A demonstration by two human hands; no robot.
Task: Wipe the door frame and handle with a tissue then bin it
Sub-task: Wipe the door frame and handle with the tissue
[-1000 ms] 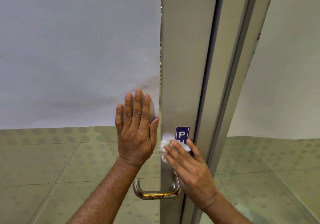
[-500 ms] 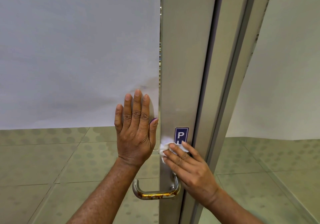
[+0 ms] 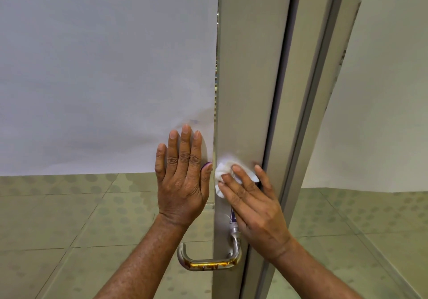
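Note:
A tall grey metal door frame [image 3: 250,71] runs up the middle of the head view. My right hand [image 3: 254,206] presses a crumpled white tissue [image 3: 225,171] flat against the frame, above the handle. It covers most of a small blue sign [image 3: 232,216]. The curved metal handle [image 3: 208,261], with rusty orange marks, sticks out to the left below my right wrist. My left hand [image 3: 183,180] lies flat with fingers spread on the frosted glass panel [image 3: 104,67] just left of the frame, holding nothing.
A second frame post [image 3: 324,85] stands right of the door edge, with another frosted panel [image 3: 382,113] beyond it. Through the lower clear glass I see a green tiled floor [image 3: 69,217] with dotted patterns.
My right hand has slid the tissue up the frame, from beside the blue sign to above it, and now hides most of the sign. My left hand stays on the glass.

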